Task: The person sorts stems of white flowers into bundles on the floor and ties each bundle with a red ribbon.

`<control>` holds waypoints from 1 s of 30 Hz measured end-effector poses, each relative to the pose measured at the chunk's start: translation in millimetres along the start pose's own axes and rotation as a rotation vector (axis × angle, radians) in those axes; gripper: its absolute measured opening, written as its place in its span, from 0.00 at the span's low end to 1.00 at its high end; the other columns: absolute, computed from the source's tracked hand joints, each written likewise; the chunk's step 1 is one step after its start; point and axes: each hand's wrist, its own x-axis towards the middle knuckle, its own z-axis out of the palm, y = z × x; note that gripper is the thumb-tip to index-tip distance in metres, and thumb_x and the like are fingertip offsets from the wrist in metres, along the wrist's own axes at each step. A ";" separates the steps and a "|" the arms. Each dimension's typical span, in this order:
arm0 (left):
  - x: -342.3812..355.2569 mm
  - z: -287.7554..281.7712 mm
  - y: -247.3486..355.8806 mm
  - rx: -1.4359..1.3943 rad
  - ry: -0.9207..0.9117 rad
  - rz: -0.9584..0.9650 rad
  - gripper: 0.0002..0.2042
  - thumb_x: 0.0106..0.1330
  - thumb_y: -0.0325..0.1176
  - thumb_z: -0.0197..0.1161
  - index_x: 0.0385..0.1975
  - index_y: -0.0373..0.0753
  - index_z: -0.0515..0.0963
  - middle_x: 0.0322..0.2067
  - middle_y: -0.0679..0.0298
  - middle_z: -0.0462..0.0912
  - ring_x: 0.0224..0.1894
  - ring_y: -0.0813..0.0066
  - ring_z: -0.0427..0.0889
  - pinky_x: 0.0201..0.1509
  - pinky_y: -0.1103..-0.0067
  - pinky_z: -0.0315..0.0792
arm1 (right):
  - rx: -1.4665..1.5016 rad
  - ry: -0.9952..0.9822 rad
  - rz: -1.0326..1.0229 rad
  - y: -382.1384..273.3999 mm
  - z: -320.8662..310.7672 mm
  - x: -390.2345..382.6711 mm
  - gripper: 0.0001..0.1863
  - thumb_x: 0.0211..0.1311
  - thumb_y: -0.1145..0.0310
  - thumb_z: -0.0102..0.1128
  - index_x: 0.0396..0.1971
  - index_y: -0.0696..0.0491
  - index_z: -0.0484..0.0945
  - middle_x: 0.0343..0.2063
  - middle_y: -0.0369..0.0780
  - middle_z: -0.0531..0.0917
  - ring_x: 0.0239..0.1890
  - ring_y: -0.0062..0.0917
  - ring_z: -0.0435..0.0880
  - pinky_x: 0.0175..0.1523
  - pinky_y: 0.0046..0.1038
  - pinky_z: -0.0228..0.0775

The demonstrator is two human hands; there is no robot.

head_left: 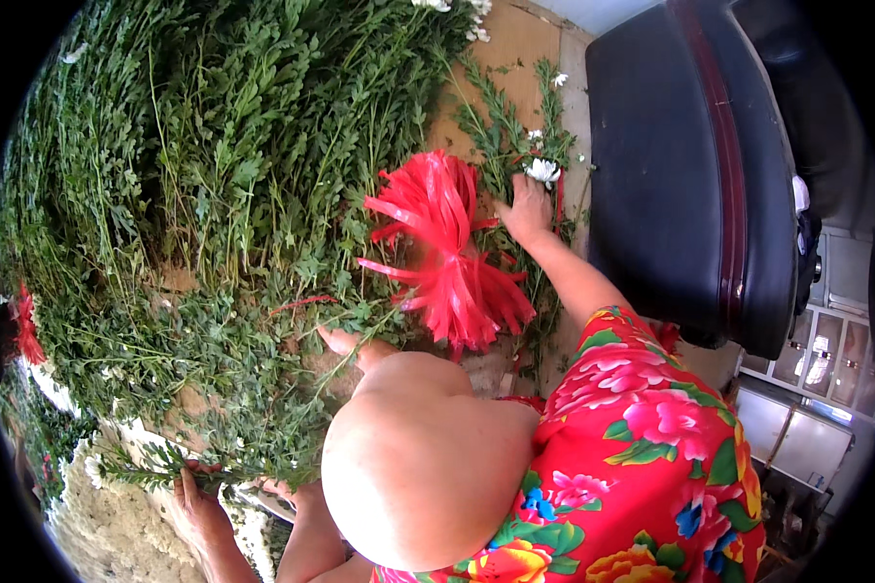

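Gripping leafy green flower stem (144, 472) in left hand (197, 505), fingers closed around it; unable to judge fingers of right hand (292, 494). Best kept clear of white round bloom (94, 470).

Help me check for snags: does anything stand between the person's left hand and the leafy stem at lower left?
Nothing visible does: the left hand has its fingers on the leafy stem. The co-worker's head is off to the right, not between them.
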 end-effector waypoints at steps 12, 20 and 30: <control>-0.2 -31.7 -2.8 0.109 0.023 0.055 0.10 0.82 0.38 0.52 0.44 0.38 0.75 0.29 0.63 0.79 0.34 0.68 0.83 0.43 0.68 0.81 | 0.110 0.176 0.016 33.3 -5.8 -12.0 0.27 0.65 0.54 0.66 0.55 0.58 0.76 0.50 0.53 0.80 0.55 0.51 0.78 0.59 0.46 0.70; -1.4 -5.5 13.6 0.150 -0.005 0.022 0.10 0.82 0.37 0.52 0.44 0.37 0.75 0.28 0.63 0.80 0.32 0.69 0.82 0.47 0.66 0.81 | 0.163 0.077 0.039 -6.1 52.2 139.9 0.22 0.65 0.53 0.65 0.47 0.56 0.79 0.43 0.53 0.83 0.49 0.53 0.81 0.52 0.48 0.73; 0.4 -11.2 11.7 0.096 0.008 0.084 0.11 0.81 0.38 0.53 0.43 0.37 0.75 0.27 0.62 0.80 0.32 0.68 0.83 0.46 0.68 0.81 | 0.423 0.109 -0.003 78.1 36.1 76.0 0.12 0.68 0.62 0.62 0.33 0.57 0.77 0.25 0.44 0.82 0.29 0.36 0.84 0.35 0.37 0.78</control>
